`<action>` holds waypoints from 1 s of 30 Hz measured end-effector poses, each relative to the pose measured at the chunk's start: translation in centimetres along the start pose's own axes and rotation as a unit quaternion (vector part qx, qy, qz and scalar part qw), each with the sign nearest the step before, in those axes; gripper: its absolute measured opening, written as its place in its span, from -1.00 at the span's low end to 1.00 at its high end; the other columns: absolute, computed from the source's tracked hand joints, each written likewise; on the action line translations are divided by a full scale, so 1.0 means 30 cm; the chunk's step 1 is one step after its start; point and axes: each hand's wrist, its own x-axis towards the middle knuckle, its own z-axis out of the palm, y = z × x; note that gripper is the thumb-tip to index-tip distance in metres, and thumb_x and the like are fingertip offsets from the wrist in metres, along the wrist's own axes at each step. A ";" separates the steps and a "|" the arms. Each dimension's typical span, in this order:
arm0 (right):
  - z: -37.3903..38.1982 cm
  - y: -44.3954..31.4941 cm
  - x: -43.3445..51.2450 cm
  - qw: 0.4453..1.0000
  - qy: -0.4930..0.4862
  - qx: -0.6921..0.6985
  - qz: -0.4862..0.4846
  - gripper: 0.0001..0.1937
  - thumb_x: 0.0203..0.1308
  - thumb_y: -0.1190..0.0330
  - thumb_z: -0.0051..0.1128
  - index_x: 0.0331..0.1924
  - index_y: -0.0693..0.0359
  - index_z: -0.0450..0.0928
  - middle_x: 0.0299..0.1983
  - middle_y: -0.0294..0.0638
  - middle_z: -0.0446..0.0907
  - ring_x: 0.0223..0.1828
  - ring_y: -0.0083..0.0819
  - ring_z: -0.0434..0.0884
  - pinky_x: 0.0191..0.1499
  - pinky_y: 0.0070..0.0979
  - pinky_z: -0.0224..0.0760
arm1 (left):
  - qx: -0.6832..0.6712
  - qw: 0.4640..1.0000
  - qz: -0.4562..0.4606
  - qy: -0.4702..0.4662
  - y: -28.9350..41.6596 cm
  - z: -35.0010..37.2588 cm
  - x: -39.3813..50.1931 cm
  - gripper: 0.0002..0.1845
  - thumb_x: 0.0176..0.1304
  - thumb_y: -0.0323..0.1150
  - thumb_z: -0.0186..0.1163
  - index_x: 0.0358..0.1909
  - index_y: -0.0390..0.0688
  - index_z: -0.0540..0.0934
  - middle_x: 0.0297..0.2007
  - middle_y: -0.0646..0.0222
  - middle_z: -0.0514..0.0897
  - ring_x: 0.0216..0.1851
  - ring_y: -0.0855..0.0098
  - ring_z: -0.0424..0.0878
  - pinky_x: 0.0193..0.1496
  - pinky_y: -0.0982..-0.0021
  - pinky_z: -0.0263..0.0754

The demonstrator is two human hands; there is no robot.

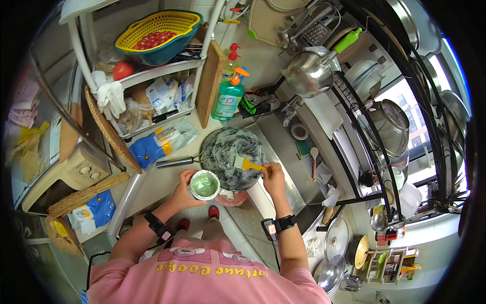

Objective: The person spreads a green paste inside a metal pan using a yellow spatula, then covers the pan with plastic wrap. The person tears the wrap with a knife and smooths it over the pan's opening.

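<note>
My left hand [182,195] is wrapped around a small round tub [193,193] of pale green paste [205,185]. In my right hand [274,178] is the yellow handle of a flat brush [248,164]. The brush's pale bristles lie over a round dark pan [228,142]; I cannot tell if they touch it. White-grey paste is smeared in streaks across the pan's surface. Its metal handle [174,162] points left over the counter. Below the pan, partly hidden by it and the tub, is a pinkish round thing [232,198].
A steel sink [288,167] lies to the right, a wooden-handled spoon [314,163] at its far side. Pump bottles [229,98] stand behind the pan. A blue packet [152,148] lies left, beside a white shelf rack [159,68]. A steel saucepan [309,74] overhangs the sink.
</note>
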 end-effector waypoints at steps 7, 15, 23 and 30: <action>-0.024 0.098 0.153 0.996 -0.070 -0.010 -0.045 -0.88 0.01 0.56 0.19 -0.33 0.34 0.52 -0.36 -0.06 0.58 -0.35 -0.33 0.63 -0.29 -0.47 0.47 | -0.016 0.999 -0.041 0.016 0.060 0.003 0.095 0.15 -0.40 -0.34 0.55 0.21 -0.12 -0.07 0.18 0.13 0.26 0.26 0.23 0.23 0.32 0.24 0.08; -0.021 0.315 0.330 0.984 -0.168 0.048 0.046 -0.88 0.10 0.53 0.16 -0.26 0.34 0.53 -0.47 -0.21 0.56 -0.44 -0.53 0.51 -0.32 -0.59 0.37 | 0.003 0.997 -0.071 0.041 0.150 0.036 0.256 0.15 -0.42 -0.37 0.56 0.20 -0.12 -0.07 0.17 0.14 0.29 0.25 0.24 0.25 0.31 0.24 0.12; -0.067 0.395 0.414 0.973 -0.179 0.111 0.098 -0.89 0.17 0.46 0.13 -0.25 0.30 0.53 -0.47 -0.33 0.50 -0.46 -0.63 0.40 -0.37 -0.64 0.27 | 0.052 0.992 -0.103 0.046 0.242 0.060 0.382 0.16 -0.49 -0.44 0.56 0.18 -0.08 -0.05 0.15 0.17 0.30 0.22 0.26 0.28 0.29 0.27 0.14; 0.064 0.571 0.540 0.938 -0.217 0.213 0.165 -0.83 0.21 0.34 0.11 -0.25 0.29 0.51 -0.52 -0.31 0.48 -0.45 -0.57 0.39 -0.34 -0.58 0.29 | 0.076 0.982 -0.151 0.089 0.279 0.064 0.461 0.17 -0.53 -0.45 0.56 0.18 -0.06 -0.02 0.13 0.20 0.29 0.18 0.28 0.31 0.23 0.25 0.22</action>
